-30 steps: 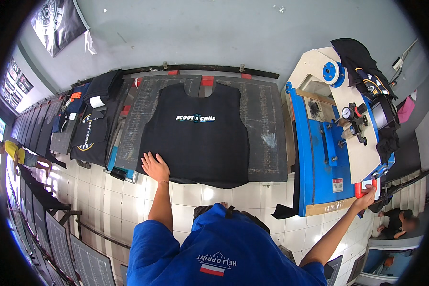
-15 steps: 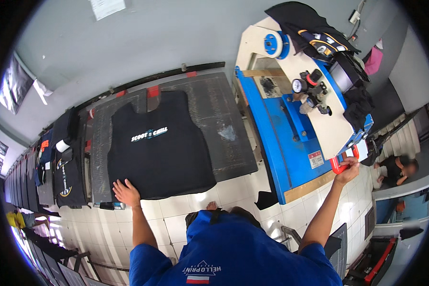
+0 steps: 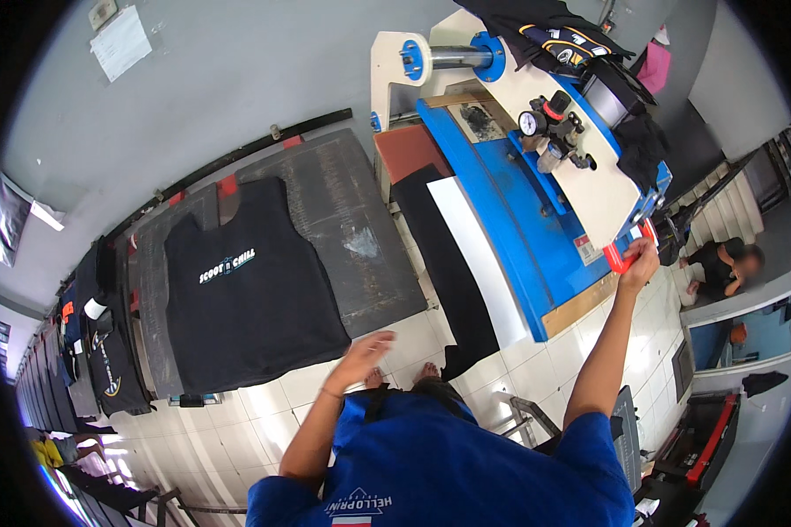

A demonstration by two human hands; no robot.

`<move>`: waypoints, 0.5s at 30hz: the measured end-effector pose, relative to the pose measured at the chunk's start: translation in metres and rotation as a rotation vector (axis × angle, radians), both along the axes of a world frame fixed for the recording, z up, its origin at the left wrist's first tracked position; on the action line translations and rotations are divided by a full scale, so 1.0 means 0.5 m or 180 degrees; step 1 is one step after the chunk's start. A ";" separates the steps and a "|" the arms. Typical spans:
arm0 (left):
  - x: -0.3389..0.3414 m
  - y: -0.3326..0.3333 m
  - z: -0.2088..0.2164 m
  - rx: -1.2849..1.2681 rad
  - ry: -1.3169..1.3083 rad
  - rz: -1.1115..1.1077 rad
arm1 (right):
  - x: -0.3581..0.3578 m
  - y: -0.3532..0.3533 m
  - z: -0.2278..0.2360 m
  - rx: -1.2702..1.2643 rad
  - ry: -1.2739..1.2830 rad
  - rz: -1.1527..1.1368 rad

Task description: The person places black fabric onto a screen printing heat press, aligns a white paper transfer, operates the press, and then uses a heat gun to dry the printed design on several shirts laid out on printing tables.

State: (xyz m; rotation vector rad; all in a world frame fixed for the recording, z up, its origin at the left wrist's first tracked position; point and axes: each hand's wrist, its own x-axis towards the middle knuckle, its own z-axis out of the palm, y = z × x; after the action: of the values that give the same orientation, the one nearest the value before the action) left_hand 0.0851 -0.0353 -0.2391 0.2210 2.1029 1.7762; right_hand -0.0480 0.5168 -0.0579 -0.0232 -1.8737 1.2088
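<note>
The red handle [image 3: 625, 255] sticks out from the near corner of the big blue and cream press [image 3: 536, 189]. It is small and bright red, and the right hand [image 3: 639, 263] is wrapped around it. A black shirt [image 3: 250, 285] with light letters on its chest lies flat and spread out on the dark tabletop [image 3: 360, 224]. The left hand [image 3: 365, 353] hangs open just past the shirt's lower edge, not touching it.

A shirt [image 3: 250, 299] is laid on a flat board [image 3: 343, 220]; a press machine [image 3: 536, 176] is set right of it.
</note>
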 end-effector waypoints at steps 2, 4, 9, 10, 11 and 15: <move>-0.005 0.076 -0.011 0.0049 -0.0329 -0.0597 | -0.025 0.020 0.000 0.0141 -0.0127 -0.0154; -0.006 0.123 -0.021 0.0194 -0.0948 -0.0868 | -0.049 0.037 -0.002 0.0347 -0.0331 -0.0391; -0.002 0.188 -0.067 0.0189 -0.1656 -0.0956 | -0.110 0.122 -0.023 0.1456 -0.0975 -0.0987; -0.001 0.193 -0.060 0.0071 -0.1642 -0.0939 | -0.126 0.124 -0.024 0.1891 -0.1164 -0.1231; 0.004 0.198 -0.070 0.0057 -0.1540 -0.0761 | -0.144 0.122 -0.031 0.2328 -0.1358 -0.1473; 0.035 0.181 -0.114 -0.0343 -0.1107 -0.0014 | -0.192 0.124 -0.051 0.2895 -0.2030 -0.1786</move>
State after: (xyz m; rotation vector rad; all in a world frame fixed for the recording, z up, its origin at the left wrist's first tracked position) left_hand 0.1026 0.0554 -0.2962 -0.1061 1.9350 1.5614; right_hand -0.1439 0.5789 -0.0837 -0.4424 -2.5662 -0.1198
